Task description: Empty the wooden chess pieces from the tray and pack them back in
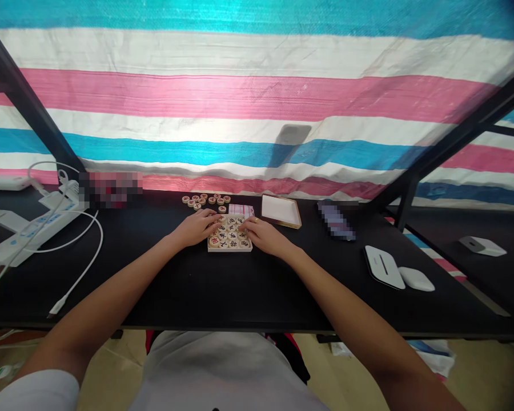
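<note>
A small white box (pixel 230 249) stands in front of me on the black table, filled with rows of round Chinese chess pieces (pixel 232 234). Most of these carry black characters, and a few at the left are red. My left hand (pixel 196 228) reaches over the box's left side, its fingers stretched out on the pieces there. From the right, my right hand (pixel 266 235) rests its fingers on the pieces along the other side; a ring shows on one finger. Beyond the box lie several loose red-marked chess pieces (pixel 203 200) beside a folded pink-and-white sheet (pixel 241 209).
An open box lid (pixel 281 211) lies right of the sheet. Farther right are a phone (pixel 336 220), a white flat device (pixel 384 267) and a white rounded case (pixel 417 279). A power strip (pixel 34 228) with white cables (pixel 79 279) occupies the left. Striped sheeting (pixel 240 97) hangs behind.
</note>
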A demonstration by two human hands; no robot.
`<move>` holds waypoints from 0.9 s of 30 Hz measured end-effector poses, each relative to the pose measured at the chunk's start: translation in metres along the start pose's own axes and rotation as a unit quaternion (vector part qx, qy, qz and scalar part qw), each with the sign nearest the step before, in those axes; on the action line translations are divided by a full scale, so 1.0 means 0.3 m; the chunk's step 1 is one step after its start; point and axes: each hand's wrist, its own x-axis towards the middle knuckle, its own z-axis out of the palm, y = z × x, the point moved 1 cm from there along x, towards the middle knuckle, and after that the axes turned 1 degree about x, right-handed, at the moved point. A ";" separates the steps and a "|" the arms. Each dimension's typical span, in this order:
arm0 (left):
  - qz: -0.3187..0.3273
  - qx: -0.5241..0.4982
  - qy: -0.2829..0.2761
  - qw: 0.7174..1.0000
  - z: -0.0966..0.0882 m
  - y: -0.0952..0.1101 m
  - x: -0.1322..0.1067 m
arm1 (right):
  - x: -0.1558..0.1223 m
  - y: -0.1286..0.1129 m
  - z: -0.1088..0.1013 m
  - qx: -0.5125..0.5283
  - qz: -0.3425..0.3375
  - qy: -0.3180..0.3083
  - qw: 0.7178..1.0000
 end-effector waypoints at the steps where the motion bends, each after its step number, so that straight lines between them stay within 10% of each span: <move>1: 0.000 0.001 -0.002 1.000 0.000 0.001 0.000 | 0.000 0.001 0.000 -0.001 0.000 -0.001 1.000; 9: -0.015 -0.034 0.013 0.999 -0.016 -0.014 -0.004 | -0.001 -0.004 -0.003 -0.003 0.002 -0.004 1.000; 16: -0.110 0.039 0.078 0.990 -0.020 -0.173 -0.007 | 0.001 -0.011 -0.008 0.004 0.016 -0.016 1.000; 27: -0.140 0.114 0.038 0.983 0.012 -0.216 -0.011 | 0.000 -0.001 -0.001 0.004 0.010 -0.005 1.000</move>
